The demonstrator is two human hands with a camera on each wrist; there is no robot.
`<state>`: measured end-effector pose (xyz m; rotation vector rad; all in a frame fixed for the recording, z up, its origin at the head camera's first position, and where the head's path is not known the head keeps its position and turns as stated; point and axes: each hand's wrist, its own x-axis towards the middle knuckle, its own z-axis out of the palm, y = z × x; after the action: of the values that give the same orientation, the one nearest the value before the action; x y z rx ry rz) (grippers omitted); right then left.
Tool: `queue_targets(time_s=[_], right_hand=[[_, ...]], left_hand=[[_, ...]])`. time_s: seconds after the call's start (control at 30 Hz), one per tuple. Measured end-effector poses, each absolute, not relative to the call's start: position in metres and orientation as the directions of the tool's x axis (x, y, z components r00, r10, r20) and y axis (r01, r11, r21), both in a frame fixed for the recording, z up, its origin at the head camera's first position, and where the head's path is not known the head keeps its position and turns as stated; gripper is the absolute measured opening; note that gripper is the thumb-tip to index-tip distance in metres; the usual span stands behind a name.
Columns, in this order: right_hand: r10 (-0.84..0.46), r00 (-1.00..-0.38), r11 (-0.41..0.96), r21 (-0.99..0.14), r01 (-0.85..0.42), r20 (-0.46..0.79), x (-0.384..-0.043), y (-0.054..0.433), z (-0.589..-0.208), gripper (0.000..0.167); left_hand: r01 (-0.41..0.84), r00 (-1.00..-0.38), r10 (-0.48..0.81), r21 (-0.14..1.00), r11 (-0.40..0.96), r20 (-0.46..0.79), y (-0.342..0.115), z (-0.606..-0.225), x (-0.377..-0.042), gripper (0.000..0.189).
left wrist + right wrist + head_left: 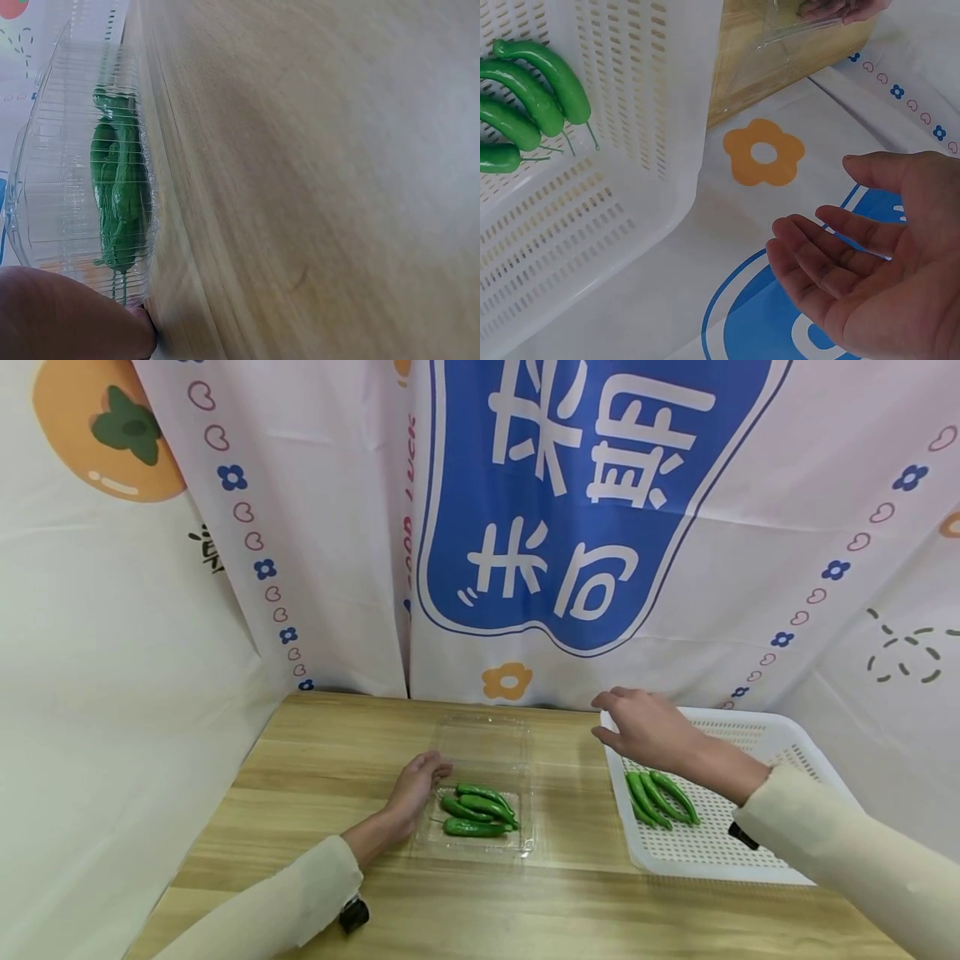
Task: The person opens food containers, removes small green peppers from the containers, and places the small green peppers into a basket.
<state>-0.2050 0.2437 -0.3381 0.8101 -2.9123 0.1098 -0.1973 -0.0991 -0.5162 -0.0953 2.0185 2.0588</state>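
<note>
My left hand [411, 793] is at the left side of a clear plastic clamshell box [527, 839], its fingers against the box's edge. In the left wrist view a finger [67, 315] shows by the box's side wall. Several green chili peppers [480, 829] lie in the box's near half, and its lid [483, 739] is laid back. Over the left rim of a white perforated plastic basket [738, 852] hovers my right hand [648, 731]. Its fingers are loosely bent and hold nothing. Several more green chili peppers [678, 795] lie in the basket's left part, below this hand.
Both containers stand on a wooden table [337, 752]. A printed cloth [337, 527] hangs behind the table's back edge, and white cloth [112, 710] encloses the left side. The basket's raised walls stand at the right.
</note>
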Motion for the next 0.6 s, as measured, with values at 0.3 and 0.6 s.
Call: queue_targets(time_s=[0.3, 0.6], right_hand=[[-0.533, -0.840, 0.842, -0.035, -0.539, 0.104, -0.201, 0.224, -0.340, 0.036], [-0.567, -0.819, 0.820, -0.042, -0.571, 0.088, -0.199, 0.204, -0.341, 0.036]], left_hand=[[-0.231, -0.965, 0.132, 0.973, -0.006, -0.228, -0.099, -0.515, -0.196, 0.056], [-0.232, -0.964, 0.135, 0.973, 0.001, -0.230, -0.100, -0.515, -0.197, 0.057]])
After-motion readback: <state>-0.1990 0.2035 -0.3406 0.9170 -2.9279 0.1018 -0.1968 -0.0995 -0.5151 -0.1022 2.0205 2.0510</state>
